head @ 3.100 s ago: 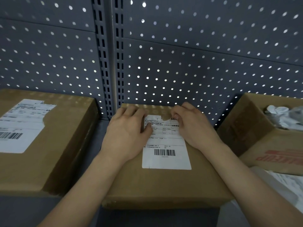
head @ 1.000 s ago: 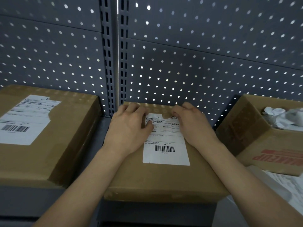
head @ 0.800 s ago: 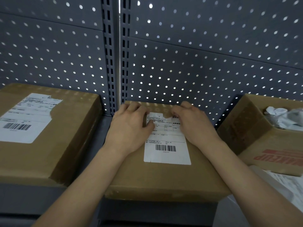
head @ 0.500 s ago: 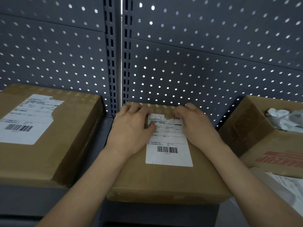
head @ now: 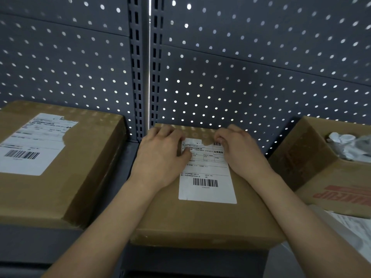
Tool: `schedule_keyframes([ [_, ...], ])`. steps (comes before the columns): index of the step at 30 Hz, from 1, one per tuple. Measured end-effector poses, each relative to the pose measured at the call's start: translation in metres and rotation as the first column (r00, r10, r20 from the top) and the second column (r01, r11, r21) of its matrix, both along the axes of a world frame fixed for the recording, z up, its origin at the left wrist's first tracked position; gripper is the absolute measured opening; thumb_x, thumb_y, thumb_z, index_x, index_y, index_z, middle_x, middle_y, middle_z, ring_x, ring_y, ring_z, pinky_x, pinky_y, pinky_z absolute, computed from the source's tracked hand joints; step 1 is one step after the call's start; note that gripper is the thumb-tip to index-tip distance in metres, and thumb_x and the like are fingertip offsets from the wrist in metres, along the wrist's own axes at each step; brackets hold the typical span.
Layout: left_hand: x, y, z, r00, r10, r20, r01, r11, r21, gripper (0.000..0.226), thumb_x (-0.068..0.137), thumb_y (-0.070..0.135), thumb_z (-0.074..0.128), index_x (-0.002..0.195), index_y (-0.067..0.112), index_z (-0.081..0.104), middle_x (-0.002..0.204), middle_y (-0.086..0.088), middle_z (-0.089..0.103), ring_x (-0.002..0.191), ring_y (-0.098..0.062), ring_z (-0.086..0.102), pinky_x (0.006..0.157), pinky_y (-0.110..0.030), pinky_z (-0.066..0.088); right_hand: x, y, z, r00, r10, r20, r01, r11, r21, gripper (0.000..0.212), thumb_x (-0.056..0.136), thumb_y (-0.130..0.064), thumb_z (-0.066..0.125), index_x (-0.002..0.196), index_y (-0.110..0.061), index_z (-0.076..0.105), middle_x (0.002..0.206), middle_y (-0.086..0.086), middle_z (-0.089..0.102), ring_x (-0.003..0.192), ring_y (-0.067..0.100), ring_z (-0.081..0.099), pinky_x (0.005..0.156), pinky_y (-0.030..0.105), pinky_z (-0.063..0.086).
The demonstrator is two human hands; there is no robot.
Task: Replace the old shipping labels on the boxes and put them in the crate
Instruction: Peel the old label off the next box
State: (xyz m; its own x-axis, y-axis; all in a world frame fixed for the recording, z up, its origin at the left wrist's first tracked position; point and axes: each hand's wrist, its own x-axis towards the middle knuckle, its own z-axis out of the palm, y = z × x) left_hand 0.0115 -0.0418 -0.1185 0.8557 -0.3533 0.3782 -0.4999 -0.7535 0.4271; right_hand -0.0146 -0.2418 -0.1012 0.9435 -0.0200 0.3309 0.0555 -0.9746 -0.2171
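A brown cardboard box (head: 200, 217) sits in the middle of the shelf with a white shipping label (head: 206, 177) on its top. A bite is torn out of the label's far edge. My left hand (head: 160, 157) lies flat on the box, fingers spread, its thumb pressing the label's upper left part. My right hand (head: 241, 151) has its fingers curled at the label's torn top right corner and picks at it with the fingertips. A second, larger box (head: 80, 187) stands to the left, and its label (head: 32, 143) has a torn right edge.
An open cardboard box (head: 313, 163) with red print holds crumpled white paper (head: 349, 145) at the right. A white sheet (head: 353, 229) lies in front of it. A grey pegboard wall (head: 241, 77) with a slotted upright (head: 140, 77) closes the back of the shelf.
Both hands stay at the top of the middle label with only tiny finger shifts. The view has drifted slightly. The tear looks the same size.
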Motion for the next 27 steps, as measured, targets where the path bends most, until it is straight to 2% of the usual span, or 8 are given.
schedule_keyframes([
  [3,0.0001,0.0004,-0.0007,1.0,0.0,-0.001,0.0,1.0,-0.006,0.035,0.086,0.041,0.059,0.115,0.022,0.062,0.117,0.004,0.057,0.112,-0.025,0.044,0.095,-0.039,0.041,0.0021,-0.0022,-0.0029,0.999,0.014,-0.03,-0.016,0.999,-0.041,0.024,0.087,0.007,0.048,0.082,-0.017,0.051,0.082,-0.006,0.043,0.077,0.021,0.049,0.061,0.029,0.025],
  [5,0.0002,0.001,-0.0013,1.0,0.001,-0.002,-0.001,1.0,-0.015,0.034,0.086,0.04,0.059,0.115,0.022,0.062,0.116,0.003,0.057,0.112,-0.026,0.044,0.095,-0.039,0.041,-0.001,-0.0056,-0.0027,1.0,-0.009,0.008,0.008,0.996,0.091,0.018,0.091,0.002,0.047,0.084,-0.013,0.054,0.083,-0.004,0.05,0.077,0.018,0.05,0.063,0.026,0.031],
  [7,0.0001,0.0009,-0.0015,1.0,0.002,-0.001,-0.002,1.0,-0.017,0.034,0.086,0.04,0.059,0.115,0.022,0.062,0.116,0.003,0.056,0.112,-0.026,0.045,0.094,-0.039,0.041,-0.0048,-0.0076,0.0014,0.997,-0.061,0.057,0.042,0.959,0.281,0.016,0.097,-0.006,0.046,0.088,-0.012,0.059,0.084,-0.004,0.059,0.078,0.008,0.053,0.065,0.011,0.037],
  [9,0.0,0.0005,-0.0012,1.0,0.005,-0.002,-0.005,1.0,-0.014,0.034,0.086,0.04,0.058,0.115,0.022,0.062,0.117,0.004,0.056,0.113,-0.025,0.044,0.095,-0.037,0.04,-0.0049,-0.0074,0.003,0.996,-0.075,0.04,0.059,0.949,0.309,0.016,0.099,-0.012,0.047,0.092,-0.013,0.062,0.085,-0.006,0.062,0.078,0.005,0.054,0.065,0.003,0.036],
  [12,0.0002,0.0006,-0.0013,1.0,0.004,-0.008,-0.004,1.0,-0.013,0.034,0.086,0.04,0.058,0.115,0.022,0.062,0.117,0.004,0.056,0.113,-0.025,0.044,0.096,-0.036,0.039,-0.0034,-0.0065,0.0003,0.999,-0.048,0.004,0.046,0.972,0.231,0.015,0.098,-0.013,0.049,0.093,-0.014,0.063,0.087,-0.004,0.063,0.083,0.013,0.055,0.063,0.011,0.034],
  [15,0.0002,0.0008,-0.001,1.0,0.006,-0.007,-0.006,1.0,-0.012,0.036,0.086,0.041,0.058,0.117,0.023,0.062,0.117,0.005,0.056,0.114,-0.025,0.044,0.095,-0.036,0.038,-0.0041,-0.0056,-0.0017,1.0,-0.014,0.016,0.012,0.988,0.154,0.017,0.097,-0.011,0.048,0.096,-0.014,0.065,0.092,-0.001,0.062,0.088,0.016,0.054,0.073,0.024,0.036],
  [21,0.0,0.0013,-0.0005,1.0,0.002,-0.012,-0.002,1.0,0.002,0.037,0.087,0.042,0.056,0.118,0.023,0.061,0.118,0.005,0.055,0.115,-0.024,0.043,0.096,-0.036,0.038,0.0011,-0.0023,-0.0004,1.0,0.007,-0.02,-0.006,0.999,0.04,0.019,0.094,-0.002,0.046,0.089,-0.012,0.061,0.087,0.004,0.055,0.08,0.023,0.053,0.072,0.037,0.043],
  [27,-0.0001,0.0009,-0.0007,1.0,0.003,-0.017,-0.003,1.0,-0.014,0.037,0.086,0.041,0.056,0.118,0.024,0.06,0.118,0.005,0.055,0.115,-0.024,0.043,0.098,-0.038,0.039,-0.0047,-0.0085,0.0039,0.993,-0.076,0.09,0.045,0.95,0.307,0.016,0.095,-0.006,0.049,0.087,-0.014,0.061,0.082,-0.005,0.062,0.076,0.006,0.053,0.065,0.009,0.035],
])
